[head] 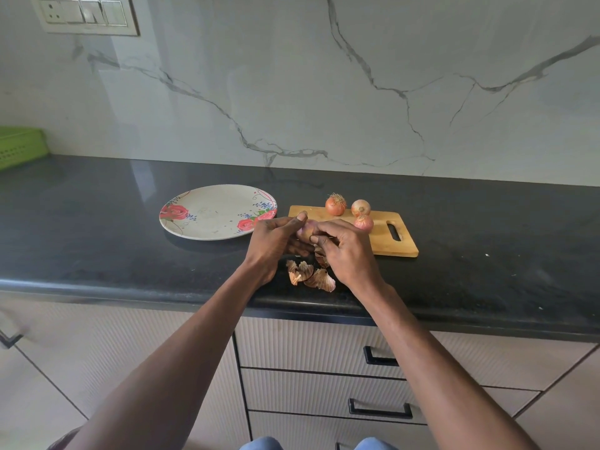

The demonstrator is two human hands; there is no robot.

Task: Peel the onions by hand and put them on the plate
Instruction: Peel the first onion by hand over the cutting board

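here both hands' fingers (302, 219) clamp one onion (306, 233); plate (207, 228) bare, three onions (335, 205) on board (386, 237).

Left arm: bare, reaching forward and to the right from the lower left, wrist roughly straight. Left hand (276, 240): back of the hand toward the camera, fingers curled around an onion (305, 234), thumb extended upward along its far side. Right arm: bare, reaching forward and to the left from the lower right, wrist slightly bent. Right hand (345, 246): back of the hand up, fingers curled inward, fingertips pinching at the onion's near side. Both hands: touching each other at the fingertips, meeting around the same onion, which is mostly hidden between them.
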